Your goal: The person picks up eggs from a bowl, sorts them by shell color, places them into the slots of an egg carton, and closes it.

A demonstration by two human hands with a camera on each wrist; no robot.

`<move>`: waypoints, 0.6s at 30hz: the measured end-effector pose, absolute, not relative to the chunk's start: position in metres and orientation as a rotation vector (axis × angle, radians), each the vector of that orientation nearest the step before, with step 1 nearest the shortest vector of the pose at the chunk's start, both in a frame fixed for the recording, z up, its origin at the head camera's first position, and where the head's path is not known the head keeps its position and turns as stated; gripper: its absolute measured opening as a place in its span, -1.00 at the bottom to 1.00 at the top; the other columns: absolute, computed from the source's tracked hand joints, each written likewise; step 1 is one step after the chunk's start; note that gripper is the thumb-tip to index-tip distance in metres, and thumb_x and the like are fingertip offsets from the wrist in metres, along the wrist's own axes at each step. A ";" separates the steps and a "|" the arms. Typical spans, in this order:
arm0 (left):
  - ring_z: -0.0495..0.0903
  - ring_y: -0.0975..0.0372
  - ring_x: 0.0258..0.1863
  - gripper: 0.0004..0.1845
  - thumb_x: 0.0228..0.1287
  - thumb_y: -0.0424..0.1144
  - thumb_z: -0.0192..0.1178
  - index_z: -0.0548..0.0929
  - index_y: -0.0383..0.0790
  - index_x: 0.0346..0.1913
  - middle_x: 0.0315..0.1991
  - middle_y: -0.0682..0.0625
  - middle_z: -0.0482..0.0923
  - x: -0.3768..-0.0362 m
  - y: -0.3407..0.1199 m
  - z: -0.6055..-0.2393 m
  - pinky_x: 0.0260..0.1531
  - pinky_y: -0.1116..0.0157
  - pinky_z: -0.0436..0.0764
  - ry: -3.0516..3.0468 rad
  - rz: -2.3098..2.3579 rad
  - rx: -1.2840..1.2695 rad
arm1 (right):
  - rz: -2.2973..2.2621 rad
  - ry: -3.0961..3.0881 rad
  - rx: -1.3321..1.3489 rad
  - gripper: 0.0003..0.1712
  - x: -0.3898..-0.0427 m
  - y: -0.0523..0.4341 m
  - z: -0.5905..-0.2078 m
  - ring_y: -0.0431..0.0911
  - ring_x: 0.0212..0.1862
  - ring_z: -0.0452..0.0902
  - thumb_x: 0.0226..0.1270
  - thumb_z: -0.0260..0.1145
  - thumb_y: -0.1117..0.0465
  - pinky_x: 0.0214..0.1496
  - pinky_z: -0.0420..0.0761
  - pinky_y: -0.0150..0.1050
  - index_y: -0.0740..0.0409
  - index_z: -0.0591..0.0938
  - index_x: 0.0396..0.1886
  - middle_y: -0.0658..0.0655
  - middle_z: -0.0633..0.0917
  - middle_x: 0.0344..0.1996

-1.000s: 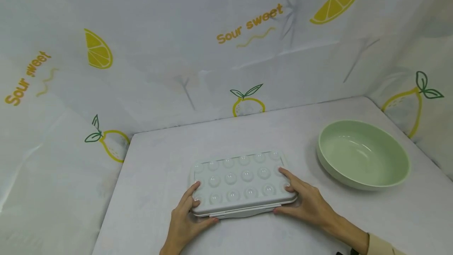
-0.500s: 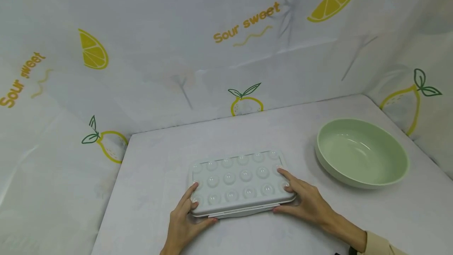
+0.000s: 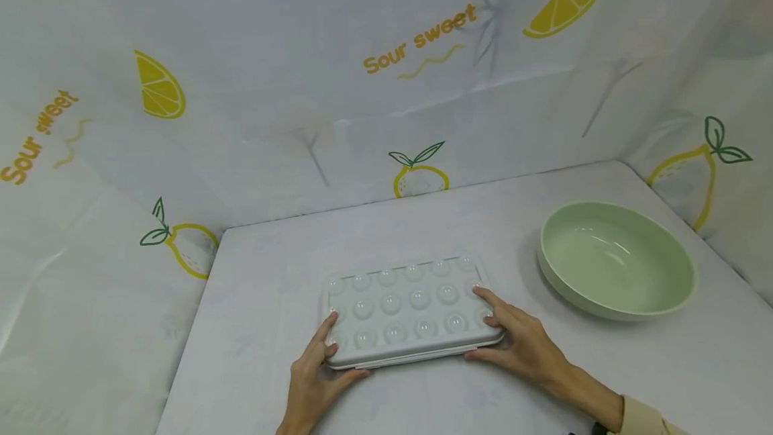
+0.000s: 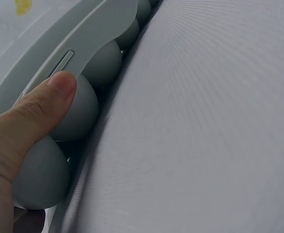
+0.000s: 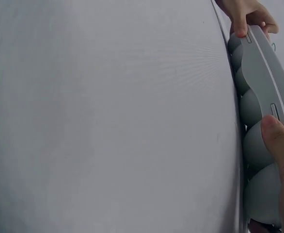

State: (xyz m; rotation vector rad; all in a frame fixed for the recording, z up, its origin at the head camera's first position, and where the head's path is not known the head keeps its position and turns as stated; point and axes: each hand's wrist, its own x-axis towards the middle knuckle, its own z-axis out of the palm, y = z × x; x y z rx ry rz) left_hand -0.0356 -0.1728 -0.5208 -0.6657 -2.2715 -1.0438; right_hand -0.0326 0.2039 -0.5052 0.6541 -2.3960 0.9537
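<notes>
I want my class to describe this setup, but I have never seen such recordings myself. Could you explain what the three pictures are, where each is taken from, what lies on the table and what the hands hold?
No machine here: a person works with two bare hands. The wide picture comes from a camera on the person's head, looking down at a white table screened by lemon-printed sheets. The other two come from cameras on the wrists, very close to the work. On the table lie a pale ice tray with rows of round domes and, to its right, an empty green bowl. The left hand grips the tray's near left corner, the right hand its near right corner. In the wrist views each thumb presses the tray's edge beside its rounded cups.
</notes>
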 end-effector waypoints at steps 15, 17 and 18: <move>0.73 0.26 -0.16 -0.35 -0.31 0.07 0.71 0.46 -0.14 -0.36 0.33 -0.07 0.59 -0.041 -0.175 -0.502 -0.01 0.80 0.50 -2.474 -0.883 -0.640 | 0.977 -2.504 0.603 0.02 -0.035 0.206 -0.501 -0.16 0.10 0.66 -0.24 0.75 -0.17 0.37 0.26 -0.79 0.05 0.54 0.26 -0.08 0.71 0.08; 0.55 0.48 -0.42 -0.37 -0.29 0.07 0.71 0.47 -0.11 -0.34 0.33 -0.04 0.59 -0.043 -0.178 -0.496 -0.31 0.81 0.45 -2.521 -0.842 -0.670 | 0.893 -2.534 0.610 -0.16 -0.036 0.208 -0.496 -0.07 0.18 0.63 -0.20 0.70 -0.25 0.38 0.33 -0.70 -0.05 0.57 0.08 -0.04 0.67 0.20; 0.42 0.57 -0.51 -0.39 -0.26 0.07 0.70 0.48 -0.10 -0.33 0.33 -0.03 0.58 -0.044 -0.180 -0.493 -0.42 0.79 0.39 -2.546 -0.823 -0.686 | 0.843 -2.544 0.611 -0.23 -0.037 0.208 -0.494 -0.03 0.21 0.62 -0.18 0.69 -0.27 0.39 0.40 -0.61 -0.08 0.58 0.00 -0.02 0.64 0.27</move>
